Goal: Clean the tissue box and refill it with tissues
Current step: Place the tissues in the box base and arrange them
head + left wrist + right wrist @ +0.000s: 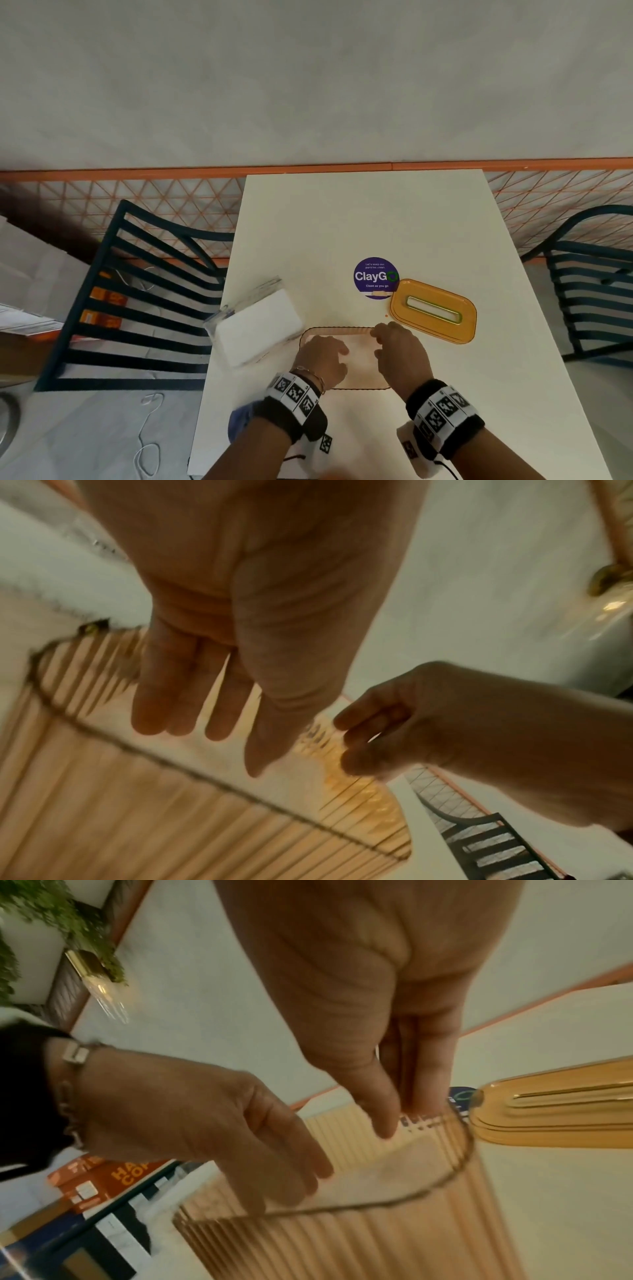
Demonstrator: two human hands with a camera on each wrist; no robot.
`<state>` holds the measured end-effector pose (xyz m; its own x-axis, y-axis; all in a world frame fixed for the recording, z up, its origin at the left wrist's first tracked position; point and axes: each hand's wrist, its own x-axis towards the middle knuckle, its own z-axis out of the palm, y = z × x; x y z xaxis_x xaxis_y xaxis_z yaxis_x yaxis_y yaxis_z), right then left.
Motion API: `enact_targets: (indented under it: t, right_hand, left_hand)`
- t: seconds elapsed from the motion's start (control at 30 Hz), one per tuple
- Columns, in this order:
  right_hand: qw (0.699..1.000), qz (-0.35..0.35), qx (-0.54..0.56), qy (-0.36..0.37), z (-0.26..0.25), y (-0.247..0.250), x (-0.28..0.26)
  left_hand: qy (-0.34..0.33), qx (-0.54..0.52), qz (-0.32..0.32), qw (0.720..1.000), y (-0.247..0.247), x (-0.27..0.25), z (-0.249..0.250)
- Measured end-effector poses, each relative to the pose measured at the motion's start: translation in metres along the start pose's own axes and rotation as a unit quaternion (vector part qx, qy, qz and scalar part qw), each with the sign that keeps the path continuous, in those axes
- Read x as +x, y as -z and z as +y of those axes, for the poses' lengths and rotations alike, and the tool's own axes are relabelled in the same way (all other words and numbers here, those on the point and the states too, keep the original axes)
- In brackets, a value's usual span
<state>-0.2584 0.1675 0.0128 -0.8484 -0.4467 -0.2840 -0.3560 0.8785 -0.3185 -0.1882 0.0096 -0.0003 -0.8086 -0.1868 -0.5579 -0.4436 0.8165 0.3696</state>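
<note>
The open tissue box (342, 331), a ribbed, see-through pinkish tub, stands on the white table (342, 222) near its front; it also shows in the wrist views (171, 818) (377, 1245). My left hand (325, 353) (212, 737) reaches down into the box with its fingers straight and holds nothing. My right hand (394, 346) (400, 1118) pinches the box's far right rim, thumb inside and fingers outside. The orange lid (400, 308) (548, 1118) with its slot lies flat just right of the box. A white tissue pack (260, 325) in clear wrap lies to the left.
A round purple sticker (376, 277) is on the table behind the lid. A blue cloth (239, 421) lies under my left forearm at the table's left edge. Dark slatted chairs stand on the left (137, 291) and right (589, 281). Orange cartons (106, 308) sit behind the left chair's slats.
</note>
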Motion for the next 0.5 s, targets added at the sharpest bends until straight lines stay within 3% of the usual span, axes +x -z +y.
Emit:
enact_targets:
  t: [0.1, 0.17, 0.23, 0.37, 0.43, 0.5]
  right_hand:
    - [0.997, 0.064, 0.03, -0.03, 0.011, -0.001, 0.001]
    - [0.993, 0.049, 0.074, -0.074, 0.02, 0.0, 0.003]
    - [0.989, 0.014, 0.111, -0.093, 0.031, -0.001, 0.006]
    - [0.98, -0.014, 0.178, -0.09, 0.046, -0.001, 0.008]
    - [0.973, -0.035, 0.209, -0.091, 0.049, 0.001, 0.006]
    - [0.967, -0.045, 0.234, -0.089, 0.05, 0.005, 0.006]
  left_hand:
    - [-0.005, 0.052, -0.062, 0.997, -0.005, 0.009, 0.001]
    - [-0.004, 0.042, -0.062, 0.997, 0.0, 0.012, 0.003]
    - [0.0, -0.033, -0.012, 0.999, 0.015, 0.005, 0.005]
    - [0.11, -0.15, 0.214, 0.959, 0.052, -0.006, -0.032]
    - [0.177, -0.118, 0.236, 0.948, 0.063, -0.007, -0.064]
    - [0.223, -0.063, 0.184, 0.955, 0.067, -0.005, -0.091]
